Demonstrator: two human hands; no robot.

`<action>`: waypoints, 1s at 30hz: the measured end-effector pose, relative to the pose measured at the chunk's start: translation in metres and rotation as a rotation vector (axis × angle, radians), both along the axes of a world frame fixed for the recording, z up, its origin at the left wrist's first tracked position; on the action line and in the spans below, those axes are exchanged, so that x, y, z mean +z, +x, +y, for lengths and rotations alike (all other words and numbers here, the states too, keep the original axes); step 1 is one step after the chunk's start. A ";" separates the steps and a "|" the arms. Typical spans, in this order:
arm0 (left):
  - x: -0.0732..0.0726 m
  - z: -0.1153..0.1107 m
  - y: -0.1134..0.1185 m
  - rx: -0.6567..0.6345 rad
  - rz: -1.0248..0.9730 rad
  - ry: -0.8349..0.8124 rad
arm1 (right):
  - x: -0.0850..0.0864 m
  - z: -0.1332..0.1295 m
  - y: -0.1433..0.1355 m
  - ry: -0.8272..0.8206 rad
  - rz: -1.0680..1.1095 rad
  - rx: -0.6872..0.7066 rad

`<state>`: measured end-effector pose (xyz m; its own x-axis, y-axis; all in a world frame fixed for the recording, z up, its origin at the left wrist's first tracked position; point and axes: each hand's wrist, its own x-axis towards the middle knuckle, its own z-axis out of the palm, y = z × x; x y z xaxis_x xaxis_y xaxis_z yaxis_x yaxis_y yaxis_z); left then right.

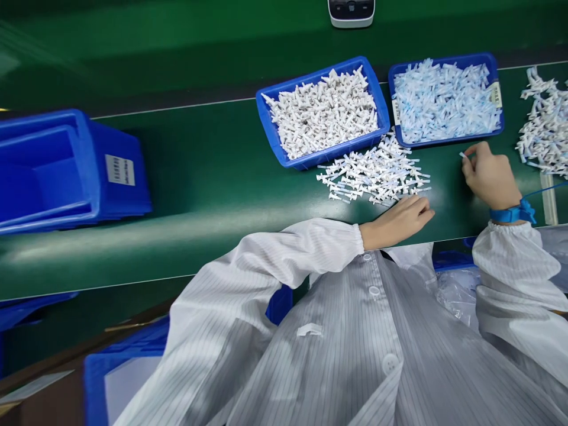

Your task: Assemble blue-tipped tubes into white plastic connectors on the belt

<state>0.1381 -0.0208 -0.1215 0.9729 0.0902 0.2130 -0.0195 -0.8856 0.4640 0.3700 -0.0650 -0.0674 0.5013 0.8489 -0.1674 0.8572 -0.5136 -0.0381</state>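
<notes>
My right hand, with a blue wrist strap, is closed in a pinch on a small pale plastic piece whose tip sticks out past the fingers. It hovers just below the blue tray of pale-blue plastic caps. Lower left of it, my left hand rests at the near side of a loose pile of white plastic fittings with pale-blue ends. Its fingers are curled inward, and whatever they hold is hidden. Behind the pile stands a blue tray of white plastic fittings.
Nested blue bins with a label stand at the left on the green work surface. Another heap of white fittings lies at the far right. A white-edged device sits at the top. A blue cord runs right from the wrist strap.
</notes>
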 end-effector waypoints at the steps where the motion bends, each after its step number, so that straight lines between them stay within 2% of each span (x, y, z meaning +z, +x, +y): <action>1: 0.001 0.000 -0.001 -0.005 0.003 0.014 | 0.000 0.000 0.001 -0.014 0.015 0.025; 6: 0.012 -0.005 -0.006 -0.024 0.028 0.061 | 0.005 0.003 0.000 -0.030 0.140 0.053; 11: 0.020 -0.005 -0.007 -0.027 0.039 0.044 | 0.011 -0.007 -0.008 0.022 0.417 -0.046; 16: 0.015 -0.002 0.000 -0.034 0.024 -0.045 | 0.012 -0.028 -0.024 0.124 0.855 -0.193; 20: 0.009 -0.001 0.009 -0.033 0.006 -0.131 | 0.013 -0.040 -0.035 0.188 1.126 -0.251; 25: 0.006 -0.003 0.018 -0.019 -0.025 -0.200 | 0.012 -0.048 -0.038 0.224 1.310 -0.288; 30: 0.002 -0.005 0.024 0.015 -0.045 -0.255 | 0.006 -0.053 -0.045 0.254 1.343 -0.283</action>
